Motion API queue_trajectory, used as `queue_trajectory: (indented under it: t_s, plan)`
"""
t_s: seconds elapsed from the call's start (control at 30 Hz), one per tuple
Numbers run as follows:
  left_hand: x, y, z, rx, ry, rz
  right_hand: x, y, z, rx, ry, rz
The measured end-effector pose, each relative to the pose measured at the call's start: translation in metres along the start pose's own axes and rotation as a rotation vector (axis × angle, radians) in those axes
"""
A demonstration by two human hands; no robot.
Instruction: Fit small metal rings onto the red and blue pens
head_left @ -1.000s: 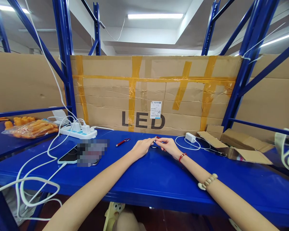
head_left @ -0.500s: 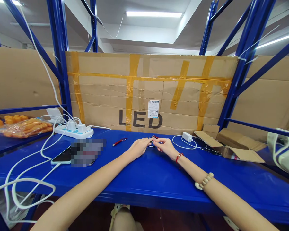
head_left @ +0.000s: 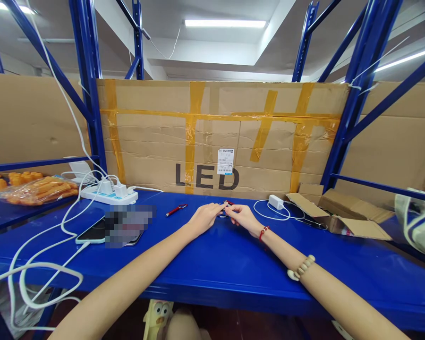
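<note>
My left hand (head_left: pixel 208 217) and my right hand (head_left: pixel 244 217) meet over the middle of the blue shelf surface (head_left: pixel 212 259). Their fingertips come together, closed round something small that I cannot make out. A bit of red (head_left: pixel 228 203) shows just behind the fingertips, and a thin pale edge shows below them. To the left of my left hand lies a slim red stick (head_left: pixel 176 210) with silver and dark ends, touched by neither hand. My right wrist wears a red cord bracelet (head_left: pixel 263 232) and, further up, a beaded one.
A white power strip (head_left: pixel 109 194) with tangled cables and a phone (head_left: pixel 94 231) lie at the left, beside a blurred patch. A white charger (head_left: pixel 276 202) and an opened cardboard box (head_left: pixel 357 222) are at the right. Behind stands a tall cardboard panel (head_left: pixel 156 141) between blue posts.
The hands stay together in the same place, with only slight finger movement. Below the shelf edge, a pale yellow item with a cartoon face has come further into view.
</note>
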State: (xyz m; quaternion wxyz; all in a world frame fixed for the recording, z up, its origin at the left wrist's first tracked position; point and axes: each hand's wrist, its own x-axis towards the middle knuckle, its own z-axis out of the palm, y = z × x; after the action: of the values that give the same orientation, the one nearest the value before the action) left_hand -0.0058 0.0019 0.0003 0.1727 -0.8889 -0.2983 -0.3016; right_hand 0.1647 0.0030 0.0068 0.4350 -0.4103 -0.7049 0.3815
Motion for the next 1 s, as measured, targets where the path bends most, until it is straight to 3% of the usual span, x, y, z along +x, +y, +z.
queue_trajectory:
  t_s: [0.3,0.4,0.67,1.0]
  plan:
    - [0.003,0.003,0.001,-0.05,0.031,-0.13,0.0,-0.009,0.006,0.071,0.045,0.125]
    - [0.004,0.003,0.001,-0.047,0.035,-0.188,0.003,-0.006,0.007,0.012,0.1,0.051]
    - [0.005,0.001,0.003,-0.151,0.073,-0.26,0.009,0.002,-0.002,-0.176,0.168,-0.35]
    - [0.006,0.01,-0.004,-0.245,-0.002,-0.316,0.006,-0.009,-0.005,-0.096,0.132,-0.359]
